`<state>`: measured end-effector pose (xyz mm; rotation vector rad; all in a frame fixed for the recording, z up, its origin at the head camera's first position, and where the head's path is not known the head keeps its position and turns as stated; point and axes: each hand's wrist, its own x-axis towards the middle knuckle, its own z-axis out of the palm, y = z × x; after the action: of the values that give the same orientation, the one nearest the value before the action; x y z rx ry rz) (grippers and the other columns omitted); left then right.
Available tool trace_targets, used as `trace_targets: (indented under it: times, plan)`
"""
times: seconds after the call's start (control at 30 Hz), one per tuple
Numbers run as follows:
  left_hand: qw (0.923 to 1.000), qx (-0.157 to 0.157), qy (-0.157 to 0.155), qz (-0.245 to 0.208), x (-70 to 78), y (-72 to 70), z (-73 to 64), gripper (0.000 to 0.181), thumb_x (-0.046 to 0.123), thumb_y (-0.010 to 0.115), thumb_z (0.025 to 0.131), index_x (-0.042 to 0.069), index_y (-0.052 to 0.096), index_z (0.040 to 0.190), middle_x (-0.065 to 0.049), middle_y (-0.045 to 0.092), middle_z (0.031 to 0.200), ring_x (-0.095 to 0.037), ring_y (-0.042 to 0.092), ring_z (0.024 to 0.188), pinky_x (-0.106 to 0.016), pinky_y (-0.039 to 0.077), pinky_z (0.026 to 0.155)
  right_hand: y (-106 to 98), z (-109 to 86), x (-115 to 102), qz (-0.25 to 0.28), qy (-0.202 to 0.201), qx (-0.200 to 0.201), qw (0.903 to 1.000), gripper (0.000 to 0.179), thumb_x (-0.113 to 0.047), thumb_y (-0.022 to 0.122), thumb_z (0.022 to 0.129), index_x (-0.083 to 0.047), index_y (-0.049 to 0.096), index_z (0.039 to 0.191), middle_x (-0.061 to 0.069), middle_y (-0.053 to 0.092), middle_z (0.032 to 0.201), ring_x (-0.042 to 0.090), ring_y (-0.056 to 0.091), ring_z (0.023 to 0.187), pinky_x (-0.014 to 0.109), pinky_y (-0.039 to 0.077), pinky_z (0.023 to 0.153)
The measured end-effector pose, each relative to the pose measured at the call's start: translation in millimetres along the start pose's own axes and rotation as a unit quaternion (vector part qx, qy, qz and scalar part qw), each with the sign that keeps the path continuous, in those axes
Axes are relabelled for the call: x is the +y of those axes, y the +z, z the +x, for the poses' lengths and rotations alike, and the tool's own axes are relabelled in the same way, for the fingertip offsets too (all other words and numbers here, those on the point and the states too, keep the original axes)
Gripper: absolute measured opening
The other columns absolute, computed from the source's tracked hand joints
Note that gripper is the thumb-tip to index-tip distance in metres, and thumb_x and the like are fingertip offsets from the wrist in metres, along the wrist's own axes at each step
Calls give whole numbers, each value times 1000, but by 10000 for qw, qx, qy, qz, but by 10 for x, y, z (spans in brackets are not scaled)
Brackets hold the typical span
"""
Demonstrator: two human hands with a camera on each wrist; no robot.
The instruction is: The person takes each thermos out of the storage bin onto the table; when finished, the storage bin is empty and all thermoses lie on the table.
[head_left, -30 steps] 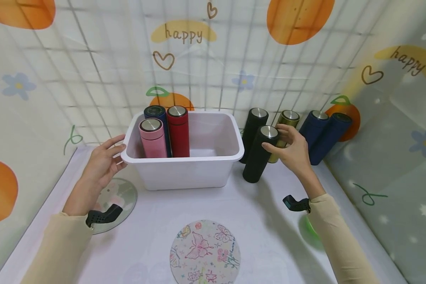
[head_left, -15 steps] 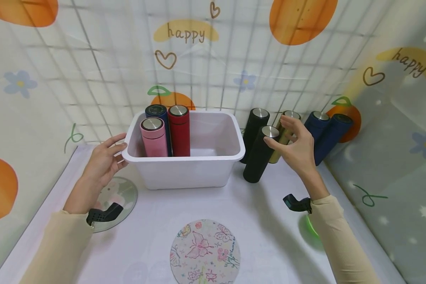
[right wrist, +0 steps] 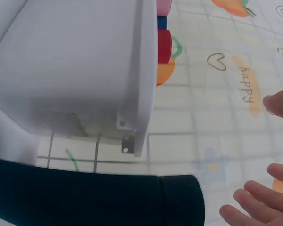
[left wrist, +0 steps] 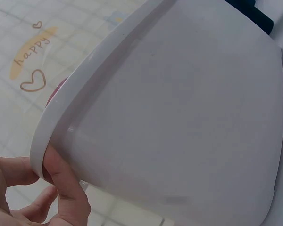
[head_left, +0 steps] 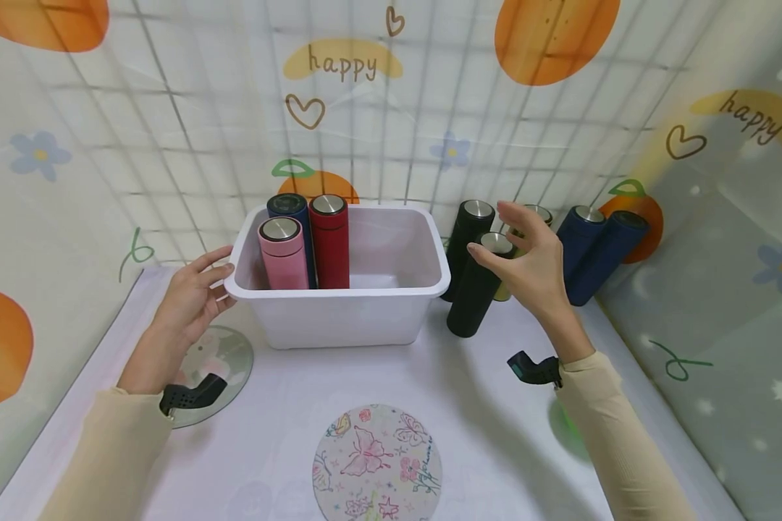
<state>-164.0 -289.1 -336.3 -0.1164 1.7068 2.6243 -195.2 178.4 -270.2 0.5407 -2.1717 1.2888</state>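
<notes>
Now I see the right hand (head_left: 534,265) spread wider than a second ago, its fingers clear of the nearer black thermos (head_left: 469,307) standing just below, so I judge that unsecured. Further left, the left hand (head_left: 185,298) pinches the white plastic bin's (head_left: 339,320) rim.

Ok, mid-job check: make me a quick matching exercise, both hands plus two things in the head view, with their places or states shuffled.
1. left hand
2. right hand
3. pink flask
4. round butterfly mat

A. inside the tub, in front of a blue flask
B. flat on the table
C. gripping the tub by its edge
D. near a black flask, holding nothing

Pairs: 1-C, 2-D, 3-A, 4-B
</notes>
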Motion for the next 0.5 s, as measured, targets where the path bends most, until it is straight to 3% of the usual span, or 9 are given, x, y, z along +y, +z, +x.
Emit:
trace_targets:
  times: [0.17,0.4,0.5]
  plan:
    - [9999,-45,-11,-95,25,1,-8,52,6,66,97,7,42,143,-4,62,115,-16,65,84,-26,54,65,29,26,-278,78,-50,-115,9999,61,-3,83,78,4,57,133,20,59,133,35,55,124,51,46,99]
    - [9995,-112,-25,-299,17,10,-3,46,4,66,96,8,46,138,-4,65,108,-16,66,81,-27,54,64,184,141,38,279,-89,-271,9992,66,-7,87,76,-6,58,135,9,61,133,25,58,121,47,49,97]
    - [9995,-79,-30,-301,12,4,-13,46,3,64,97,8,45,139,-3,65,108,-15,66,82,-27,54,65,256,178,51,343,-119,-413,9985,67,-14,88,77,-11,58,136,3,60,134,21,58,121,45,50,96]
